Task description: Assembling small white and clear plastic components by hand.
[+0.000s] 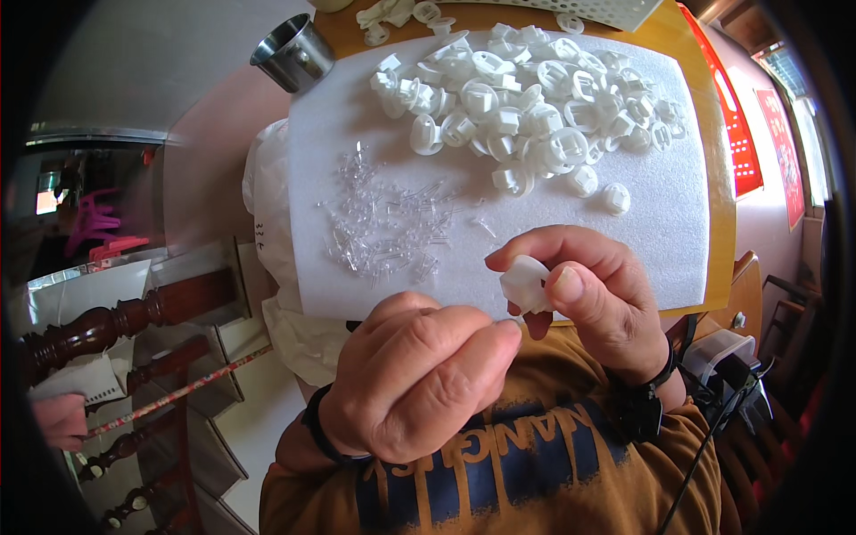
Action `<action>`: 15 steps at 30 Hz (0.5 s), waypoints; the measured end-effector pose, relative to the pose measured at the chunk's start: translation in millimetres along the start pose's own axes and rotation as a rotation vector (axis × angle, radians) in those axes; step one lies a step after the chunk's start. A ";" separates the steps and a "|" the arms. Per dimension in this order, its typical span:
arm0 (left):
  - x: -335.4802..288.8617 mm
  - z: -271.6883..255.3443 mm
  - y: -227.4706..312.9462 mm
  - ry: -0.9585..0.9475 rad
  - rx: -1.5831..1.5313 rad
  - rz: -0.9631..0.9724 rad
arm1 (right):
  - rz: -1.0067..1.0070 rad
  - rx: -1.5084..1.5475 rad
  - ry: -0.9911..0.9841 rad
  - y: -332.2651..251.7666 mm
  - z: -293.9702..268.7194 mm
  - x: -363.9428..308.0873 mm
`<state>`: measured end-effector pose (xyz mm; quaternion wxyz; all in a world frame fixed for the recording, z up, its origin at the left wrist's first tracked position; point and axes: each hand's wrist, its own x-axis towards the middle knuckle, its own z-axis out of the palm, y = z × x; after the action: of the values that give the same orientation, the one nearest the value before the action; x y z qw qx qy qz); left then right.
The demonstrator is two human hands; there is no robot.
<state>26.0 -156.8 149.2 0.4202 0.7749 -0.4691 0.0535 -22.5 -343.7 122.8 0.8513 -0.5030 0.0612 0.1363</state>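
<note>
Between the thumb and fingers of my right hand (606, 299) is a small white plastic part (524, 283), held just past the near edge of a white foam sheet (571, 259). My left hand (423, 374) is close by, its fingers curled and pinched together, the tips pointing toward the white part. What the left fingers hold, if anything, is hidden. On the far side of the sheet lies a heap of similar white plastic parts (568, 147), round with a boxy raised middle. Left of it, small clear plastic pieces (383, 227) are scattered, several of them thin and rod-like.
A metal cup (292, 55) stands at the sheet's far left corner. White perforated plastic (606, 11) lies at the far edge of the wooden table (716, 178). White plastic bagging (276, 187) hangs along the left side. A dark cable (713, 437) runs down at my right.
</note>
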 end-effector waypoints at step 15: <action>-0.8 3.3 -2.8 0.026 -0.100 -0.183 | -0.010 0.023 -0.024 -0.9 -0.8 0.9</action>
<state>26.7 -158.0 145.0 0.4675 0.7919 -0.3929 0.0014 -21.3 -344.7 123.0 0.8584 -0.4917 0.0502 0.1375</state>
